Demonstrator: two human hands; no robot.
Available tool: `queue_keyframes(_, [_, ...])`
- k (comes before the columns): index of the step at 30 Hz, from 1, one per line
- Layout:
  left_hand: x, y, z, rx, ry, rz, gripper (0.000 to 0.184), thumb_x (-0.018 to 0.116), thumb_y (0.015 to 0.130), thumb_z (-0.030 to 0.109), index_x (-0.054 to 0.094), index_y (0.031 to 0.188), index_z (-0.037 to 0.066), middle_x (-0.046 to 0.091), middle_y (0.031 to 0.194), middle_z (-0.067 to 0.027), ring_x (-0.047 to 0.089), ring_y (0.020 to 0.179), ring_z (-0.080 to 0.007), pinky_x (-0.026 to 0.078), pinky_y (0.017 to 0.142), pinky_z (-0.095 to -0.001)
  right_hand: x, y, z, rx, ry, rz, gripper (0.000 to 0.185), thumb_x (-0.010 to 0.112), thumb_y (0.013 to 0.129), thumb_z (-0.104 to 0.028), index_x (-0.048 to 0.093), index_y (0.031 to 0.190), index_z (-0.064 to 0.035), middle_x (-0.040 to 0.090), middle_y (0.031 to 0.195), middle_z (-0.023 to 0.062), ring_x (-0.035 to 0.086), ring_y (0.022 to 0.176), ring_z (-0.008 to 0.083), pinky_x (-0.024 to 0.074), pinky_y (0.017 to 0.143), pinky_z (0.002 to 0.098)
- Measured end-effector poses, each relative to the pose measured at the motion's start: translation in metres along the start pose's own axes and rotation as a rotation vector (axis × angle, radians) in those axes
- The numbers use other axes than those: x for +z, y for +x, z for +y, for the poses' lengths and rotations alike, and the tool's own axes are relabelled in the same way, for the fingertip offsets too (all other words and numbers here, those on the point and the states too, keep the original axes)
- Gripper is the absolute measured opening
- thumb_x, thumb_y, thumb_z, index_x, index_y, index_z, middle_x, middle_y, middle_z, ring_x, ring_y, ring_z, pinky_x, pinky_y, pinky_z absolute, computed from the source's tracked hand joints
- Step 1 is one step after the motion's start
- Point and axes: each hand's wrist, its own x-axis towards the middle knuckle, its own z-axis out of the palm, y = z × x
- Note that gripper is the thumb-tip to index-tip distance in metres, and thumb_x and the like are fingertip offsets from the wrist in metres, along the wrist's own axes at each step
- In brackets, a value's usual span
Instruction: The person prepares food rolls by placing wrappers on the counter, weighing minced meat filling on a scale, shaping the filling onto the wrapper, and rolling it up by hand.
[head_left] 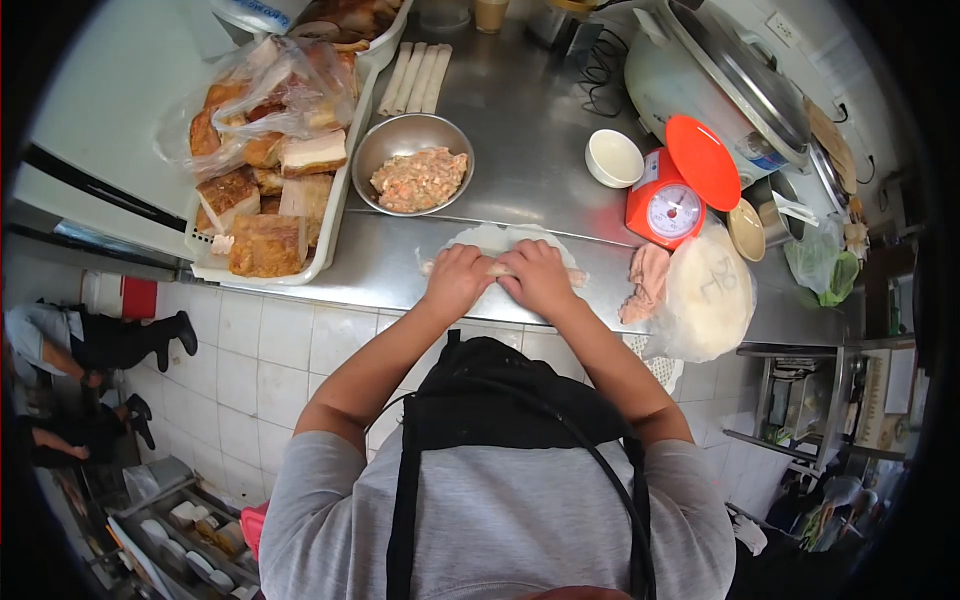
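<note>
On the steel counter's front edge lies a round white rice-paper wrapper (505,236) with a spring roll (498,270) part-rolled at its near side. My left hand (458,280) and my right hand (538,276) are side by side on the roll, fingers curled over it and thumbs near each other. Filling shows at the roll's ends. Beyond my left hand stands a metal bowl (362,150) of minced filling (420,178). Several long white rolls (415,78) lie behind the bowl. Right of my right hand are a crumpled pink cloth (646,284) and a bag of round wrappers (708,300).
A white tray (335,235) of roasted pork slabs (268,245) stands at left. At right are a red kitchen scale (665,205) with a red plate (703,162), a white bowl (614,158) and a large cooker (720,85). Other people's legs (120,335) show at far left.
</note>
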Motion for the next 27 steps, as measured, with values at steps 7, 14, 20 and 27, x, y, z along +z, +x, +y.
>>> queue_keyframes(7, [-0.016,-0.005,0.002,-0.024,0.074,0.034,0.033,0.070,0.061,0.020,0.063,0.093,0.013,0.050,0.085,-0.0023,0.049,0.085,-0.0236,0.036,0.076,-0.0384,-0.005,-0.028,0.023,0.042,-0.043,0.122,0.028,0.069,0.065,-0.019,0.061,0.092,-0.0151,0.052,0.088,0.0031,0.048,0.089,0.0238,0.0357,0.078,0.0375])
queue_keyframes(14, [-0.027,-0.015,-0.022,-0.076,0.077,0.010,0.029,0.070,0.062,0.023,0.062,0.089,0.014,0.054,0.088,-0.0026,0.050,0.088,-0.0221,0.032,0.079,-0.0376,-0.020,-0.064,0.069,0.094,-0.102,0.180,0.026,0.066,0.067,-0.019,0.061,0.092,-0.0129,0.054,0.090,0.0029,0.048,0.091,0.0248,0.0343,0.079,0.0385])
queue_keyframes(20, [-0.032,-0.012,-0.026,-0.060,0.090,-0.077,0.025,0.070,0.063,0.025,0.063,0.085,0.015,0.055,0.085,-0.0012,0.051,0.086,-0.0202,0.031,0.077,-0.0365,-0.026,-0.042,0.034,-0.010,0.028,0.145,0.028,0.065,0.068,-0.019,0.060,0.095,-0.0136,0.053,0.092,0.0023,0.048,0.090,0.0236,0.0357,0.077,0.0370])
queue_keyframes(27, [-0.040,-0.002,-0.029,0.001,0.147,0.021,0.018,0.069,0.065,0.025,0.064,0.079,0.015,0.055,0.078,0.0013,0.051,0.082,-0.0179,0.032,0.075,-0.0361,-0.013,-0.032,0.043,0.123,0.046,-0.010,0.021,0.062,0.073,-0.019,0.062,0.094,-0.0177,0.053,0.086,0.0023,0.050,0.086,0.0223,0.0373,0.075,0.0366])
